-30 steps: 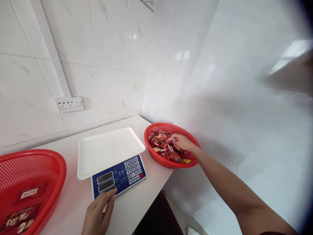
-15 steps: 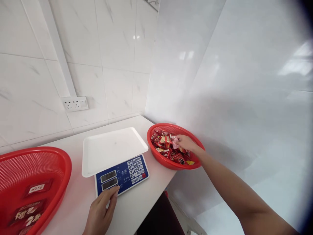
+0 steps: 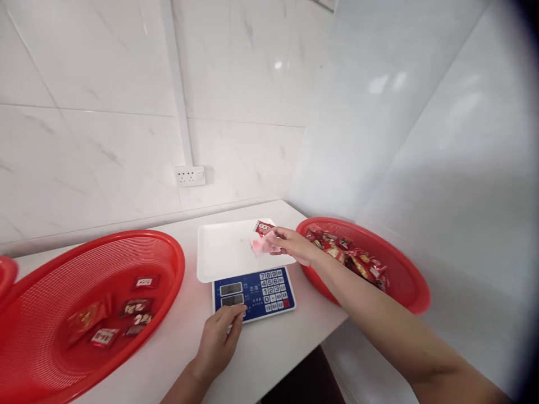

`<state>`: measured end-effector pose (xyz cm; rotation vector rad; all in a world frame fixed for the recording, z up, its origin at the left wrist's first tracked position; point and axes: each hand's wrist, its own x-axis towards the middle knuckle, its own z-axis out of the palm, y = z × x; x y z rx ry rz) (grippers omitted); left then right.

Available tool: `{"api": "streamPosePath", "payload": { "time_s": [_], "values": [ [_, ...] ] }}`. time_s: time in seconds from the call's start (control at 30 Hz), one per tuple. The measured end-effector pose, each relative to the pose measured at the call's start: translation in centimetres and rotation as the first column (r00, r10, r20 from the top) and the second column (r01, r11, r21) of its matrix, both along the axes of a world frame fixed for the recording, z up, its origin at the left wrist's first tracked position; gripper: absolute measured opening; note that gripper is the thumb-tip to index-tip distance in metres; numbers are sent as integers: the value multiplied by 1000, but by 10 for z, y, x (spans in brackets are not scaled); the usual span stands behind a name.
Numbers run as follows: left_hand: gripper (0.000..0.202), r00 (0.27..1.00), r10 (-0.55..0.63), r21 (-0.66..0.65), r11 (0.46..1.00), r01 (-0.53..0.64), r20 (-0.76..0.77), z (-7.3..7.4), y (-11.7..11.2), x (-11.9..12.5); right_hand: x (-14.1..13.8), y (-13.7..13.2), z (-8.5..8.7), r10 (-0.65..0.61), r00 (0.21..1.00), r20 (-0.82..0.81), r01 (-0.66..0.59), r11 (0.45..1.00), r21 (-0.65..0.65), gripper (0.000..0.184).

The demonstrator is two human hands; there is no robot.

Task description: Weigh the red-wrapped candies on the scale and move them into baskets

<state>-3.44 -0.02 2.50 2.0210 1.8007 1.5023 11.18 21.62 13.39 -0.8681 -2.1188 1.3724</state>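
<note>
Head view, right hand (image 3: pixel 291 244) holding pink packet (image 3: pixel 263 244)

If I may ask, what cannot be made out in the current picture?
In the head view:
Digits on the scale display: too dim to read; the left hand hides its lower part.
Bottom of the right-hand basket: covered by wrapped packets and the right forearm.
Print on the pink packet: blurred, partly behind the right hand.
Far-left basket: mostly cut off by the left edge.
</note>
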Motion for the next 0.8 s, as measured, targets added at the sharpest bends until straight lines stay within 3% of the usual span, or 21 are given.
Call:
{"api": "streamPosePath", "payload": {
  "time_s": [0.1, 0.27, 0.53, 0.7, 0.8],
  "values": [
    [18, 1000, -1, -10, 1000, 1, 17, 1, -1, 0, -25, 3, -12, 11, 999, 33, -12, 999, 48, 23],
    [20, 1000, -23, -26, 999, 24, 12, 0, -2, 1, -32, 11, -24, -37, 997, 62, 26, 986, 164, 23],
    [20, 1000, -26, -22, 999, 26, -5, -1, -2, 2, -36, 16, -26, -17, 995, 101, -2, 983, 181, 42],
    [20, 1000, -20, -30, 999, 20, -2, 1, -1, 0, -32, 18, -28, -61, 986, 156, 18, 963, 267, 48],
    [20, 1000, -13, -31, 999, 13, -6, 1, -1, -1, -25, 13, -22, -62, 979, 192, -8, 939, 343, 47]
  ]
}}
